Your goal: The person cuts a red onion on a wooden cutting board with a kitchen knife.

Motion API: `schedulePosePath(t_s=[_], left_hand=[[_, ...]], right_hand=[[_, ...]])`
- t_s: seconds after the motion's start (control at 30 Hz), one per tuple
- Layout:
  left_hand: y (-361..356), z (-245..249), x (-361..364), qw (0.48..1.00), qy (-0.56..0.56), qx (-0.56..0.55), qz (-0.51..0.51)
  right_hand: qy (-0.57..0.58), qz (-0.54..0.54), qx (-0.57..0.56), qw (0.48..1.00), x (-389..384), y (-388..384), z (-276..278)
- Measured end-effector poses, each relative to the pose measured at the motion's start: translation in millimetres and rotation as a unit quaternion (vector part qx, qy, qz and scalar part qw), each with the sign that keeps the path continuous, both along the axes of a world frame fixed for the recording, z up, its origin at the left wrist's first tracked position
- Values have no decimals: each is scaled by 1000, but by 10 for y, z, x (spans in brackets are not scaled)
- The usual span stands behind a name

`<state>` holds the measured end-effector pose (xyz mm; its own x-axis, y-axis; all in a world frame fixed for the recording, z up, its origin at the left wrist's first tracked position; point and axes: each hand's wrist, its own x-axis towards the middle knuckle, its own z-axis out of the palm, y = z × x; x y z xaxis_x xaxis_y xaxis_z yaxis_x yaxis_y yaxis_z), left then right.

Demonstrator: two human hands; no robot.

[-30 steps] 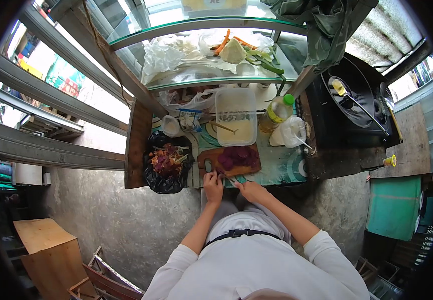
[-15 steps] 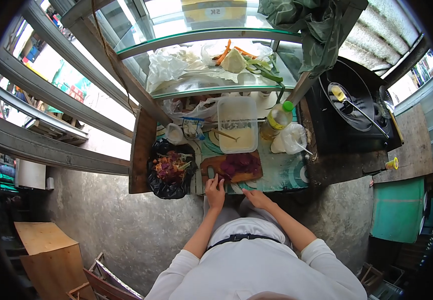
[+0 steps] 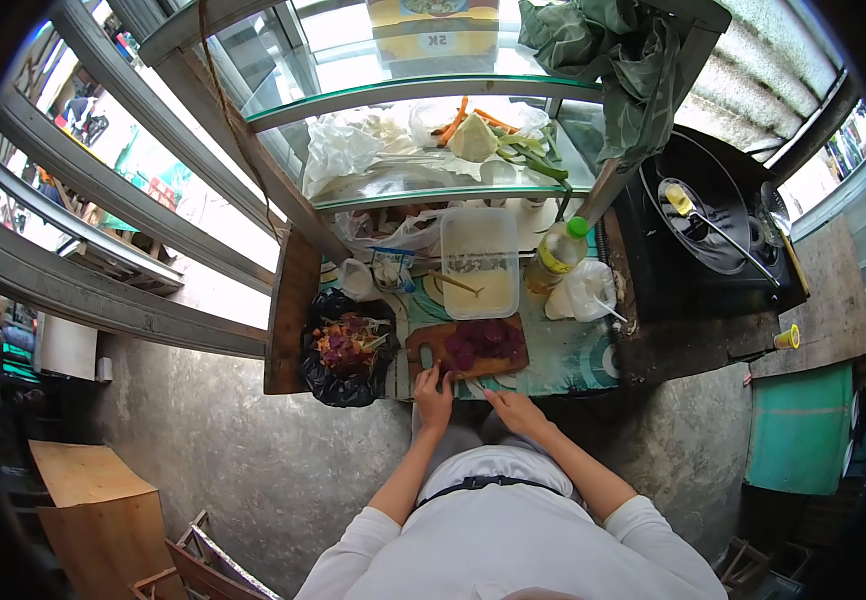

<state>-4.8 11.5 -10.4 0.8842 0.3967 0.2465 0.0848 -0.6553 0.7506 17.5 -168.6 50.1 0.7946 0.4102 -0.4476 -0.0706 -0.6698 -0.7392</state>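
A wooden cutting board (image 3: 415,346) lies near the counter's front edge, with a heap of dark purple cut vegetable (image 3: 483,342) on it. My left hand (image 3: 433,400) touches the board's near left edge, fingers apart. Just right of it, my right hand (image 3: 516,410) is closed around a knife (image 3: 484,387); only a small part of its blade shows below the board. To the left sits a black plastic bag (image 3: 341,390) holding shredded orange, purple and pale vegetables (image 3: 345,342). Behind the board stands a clear plastic tub (image 3: 480,245) with pale batter and a wooden-handled utensil (image 3: 456,283).
Right of the tub are a green-capped bottle (image 3: 557,252) and a white plastic bag (image 3: 585,290). A black wok (image 3: 698,200) with a ladle sits on the stove at right. Above, a glass shelf (image 3: 433,195) holds carrots (image 3: 456,122) and cabbage (image 3: 474,140).
The view has shifted slightly. My right hand has drawn the knife a little back, so less blade shows. My left hand stays at the board's near edge.
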Motion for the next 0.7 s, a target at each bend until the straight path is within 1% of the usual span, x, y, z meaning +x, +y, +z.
schedulePosePath(t_s=[0.13,0.23,0.33,0.43,0.6,0.7], left_hand=[[9,-23,-9,1000,0,1,3],[16,-31,-14,1000,-1,-1,3],[23,-47,-7,1000,-4,-4,5],[27,-67,-13,1000,-10,-3,5],[28,-30,-1,1000,-6,-5,6],[20,-35,-3,1000,-8,-7,7]], right_hand=[[15,16,-77,997,-39,39,126],[5,24,-105,994,-28,42,138],[8,12,-88,996,-58,54,142],[1,-1,-103,995,-98,85,62],[-3,16,-134,991,-90,134,187],[-8,19,-137,990,-90,161,171]])
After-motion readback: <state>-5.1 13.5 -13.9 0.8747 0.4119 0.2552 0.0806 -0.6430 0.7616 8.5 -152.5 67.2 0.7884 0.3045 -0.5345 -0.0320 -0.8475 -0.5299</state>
